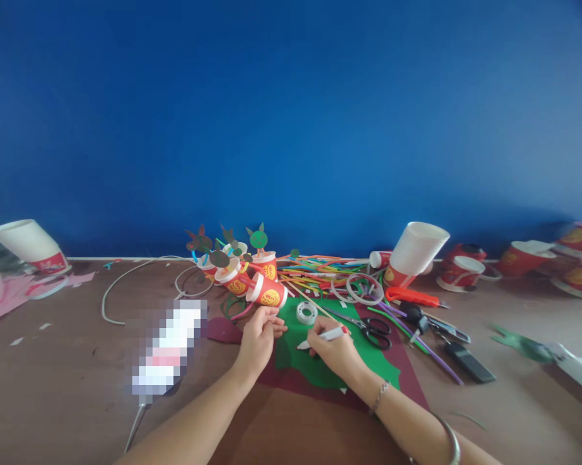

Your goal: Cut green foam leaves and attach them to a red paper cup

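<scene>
My right hand (332, 345) grips a white marker (333, 334) with a red end, its tip pointing left above green paper (368, 365). My left hand (259, 339) is closed with curled fingers at the paper's left edge; anything between them is hidden. Just above it a red paper cup (267, 292) lies tilted on its side. A roll of tape (307, 312) rests on the green paper between the hands. Black-handled scissors (375, 332) lie right of the marker. Beneath the green paper is a dark red sheet (411, 381).
Behind the hands stand cups with a green cut-out head (258, 239) and others. Coloured straws or sticks (314, 266) pile beside them. A stack of cups (416, 248), an orange cutter (414, 297) and pliers (528, 342) are at right. A blurred-out bright object (172, 349) lies at left.
</scene>
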Available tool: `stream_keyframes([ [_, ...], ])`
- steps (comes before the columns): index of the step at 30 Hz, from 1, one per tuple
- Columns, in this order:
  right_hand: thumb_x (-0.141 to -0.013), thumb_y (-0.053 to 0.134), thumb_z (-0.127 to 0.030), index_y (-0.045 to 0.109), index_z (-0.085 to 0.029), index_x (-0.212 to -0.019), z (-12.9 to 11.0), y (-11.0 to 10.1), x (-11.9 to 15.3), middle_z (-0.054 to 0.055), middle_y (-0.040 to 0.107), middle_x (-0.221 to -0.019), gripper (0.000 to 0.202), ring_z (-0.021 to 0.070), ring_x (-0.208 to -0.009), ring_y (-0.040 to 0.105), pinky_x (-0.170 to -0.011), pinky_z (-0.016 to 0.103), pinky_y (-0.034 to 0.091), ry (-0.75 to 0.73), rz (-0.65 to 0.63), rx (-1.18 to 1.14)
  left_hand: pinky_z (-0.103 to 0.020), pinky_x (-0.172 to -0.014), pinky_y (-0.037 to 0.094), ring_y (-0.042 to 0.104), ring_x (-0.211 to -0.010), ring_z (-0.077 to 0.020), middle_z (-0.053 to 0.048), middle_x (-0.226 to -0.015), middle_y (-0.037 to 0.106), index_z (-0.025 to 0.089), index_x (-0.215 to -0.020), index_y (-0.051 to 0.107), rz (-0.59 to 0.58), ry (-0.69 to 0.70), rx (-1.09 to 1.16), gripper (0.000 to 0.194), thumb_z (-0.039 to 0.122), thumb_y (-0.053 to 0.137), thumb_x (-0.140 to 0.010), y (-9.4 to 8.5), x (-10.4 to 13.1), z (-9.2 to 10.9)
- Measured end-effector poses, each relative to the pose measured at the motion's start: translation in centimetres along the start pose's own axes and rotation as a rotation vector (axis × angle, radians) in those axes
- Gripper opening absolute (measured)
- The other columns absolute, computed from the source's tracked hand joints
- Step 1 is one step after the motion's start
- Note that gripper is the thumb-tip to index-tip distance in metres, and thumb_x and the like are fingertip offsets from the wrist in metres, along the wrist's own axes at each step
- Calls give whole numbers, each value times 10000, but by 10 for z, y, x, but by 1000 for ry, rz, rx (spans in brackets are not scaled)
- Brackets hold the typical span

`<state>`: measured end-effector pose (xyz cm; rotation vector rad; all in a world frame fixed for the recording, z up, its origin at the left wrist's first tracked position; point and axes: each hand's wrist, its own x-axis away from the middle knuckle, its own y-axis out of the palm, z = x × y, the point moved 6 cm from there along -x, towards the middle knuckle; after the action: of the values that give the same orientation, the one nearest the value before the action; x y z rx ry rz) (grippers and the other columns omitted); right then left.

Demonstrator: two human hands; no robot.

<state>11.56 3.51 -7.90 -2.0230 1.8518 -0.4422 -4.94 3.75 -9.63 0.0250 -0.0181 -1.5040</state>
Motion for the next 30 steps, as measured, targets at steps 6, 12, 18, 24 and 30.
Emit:
stream_keyframes([
  [6, -683, 477, -194, 431, -203, -519, 0, -1, 0, -30, 569, -438, 170, 111, -460, 527, -460, 187, 354, -7, 12, -14, -305, -665, 531, 674, -712, -182, -40, -764, 626, 150, -898, 531, 8, -4, 16, 174, 172, 477, -733, 0, 0, 2],
  [12, -691, 479, -208, 443, -200, -525, 0, -2, -1, -25, 569, -446, 170, 112, -463, 520, -466, 194, 355, -5, 40, -3, -288, -669, 529, 671, -707, -165, -31, -759, 617, 147, -905, 523, -2, -10, 12, 183, 161, 445, -741, 1, 0, 2],
  [18, -687, 477, -207, 430, -205, -516, -1, 0, 0, -31, 563, -438, 178, 121, -469, 547, -456, 196, 349, -3, 5, -5, -292, -667, 525, 671, -710, -169, -30, -760, 621, 149, -904, 524, -5, -1, 16, 174, 187, 466, -744, 1, 1, 3],
  [24, -681, 484, -199, 428, -207, -511, 0, -1, 0, -31, 568, -436, 179, 119, -468, 534, -466, 198, 358, -6, 20, 0, -307, -670, 525, 673, -710, -178, -35, -764, 626, 153, -900, 526, 2, -5, 18, 170, 199, 480, -743, 1, 0, 2],
  [30, -676, 482, -197, 434, -205, -512, 0, -1, -1, -29, 577, -442, 171, 120, -481, 539, -480, 201, 365, -8, 9, -5, -309, -678, 527, 674, -723, -179, -37, -773, 625, 152, -908, 526, 1, 3, 19, 170, 196, 476, -752, 0, 0, -1],
])
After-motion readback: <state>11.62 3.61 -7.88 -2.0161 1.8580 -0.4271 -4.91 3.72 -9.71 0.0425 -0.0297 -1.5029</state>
